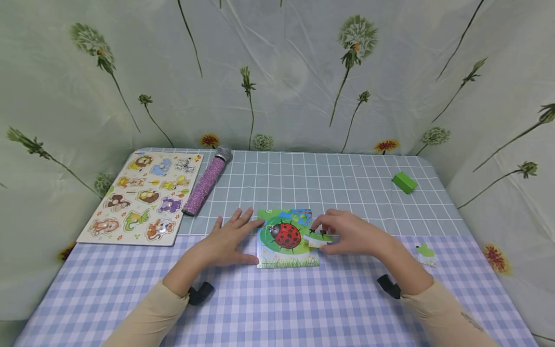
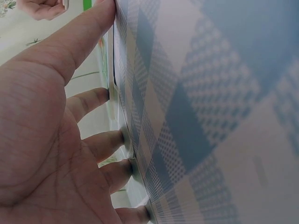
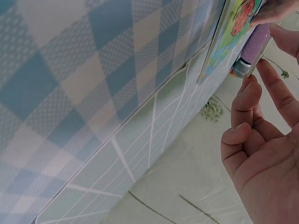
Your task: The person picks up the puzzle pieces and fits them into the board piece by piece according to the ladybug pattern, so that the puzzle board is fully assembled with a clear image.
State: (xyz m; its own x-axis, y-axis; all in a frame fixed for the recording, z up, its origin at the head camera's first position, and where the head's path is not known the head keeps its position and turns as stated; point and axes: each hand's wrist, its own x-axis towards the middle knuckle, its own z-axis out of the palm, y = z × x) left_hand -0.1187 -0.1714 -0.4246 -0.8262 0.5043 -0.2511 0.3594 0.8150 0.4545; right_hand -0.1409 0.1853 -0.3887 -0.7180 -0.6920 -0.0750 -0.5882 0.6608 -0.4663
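A small ladybug jigsaw puzzle (image 1: 287, 235) lies flat on the checked cloth in the middle of the head view. My left hand (image 1: 229, 244) rests beside its left edge, fingers spread and fairly straight, with the thumb and index fingertips touching the edge. Between thumb and fingertips, my right hand (image 1: 352, 233) pinches a green and white puzzle piece (image 1: 320, 239) over the puzzle's right side. In the right wrist view this piece (image 3: 259, 57) shows only edge-on. Another loose puzzle piece (image 1: 426, 253) lies farther right, past the right wrist.
At the back left is a wooden animal peg puzzle (image 1: 147, 202). A pink glittery microphone (image 1: 206, 185) leans along its right side. A green block (image 1: 404, 182) sits at the back right. Floral fabric (image 1: 295, 72) hangs behind the table.
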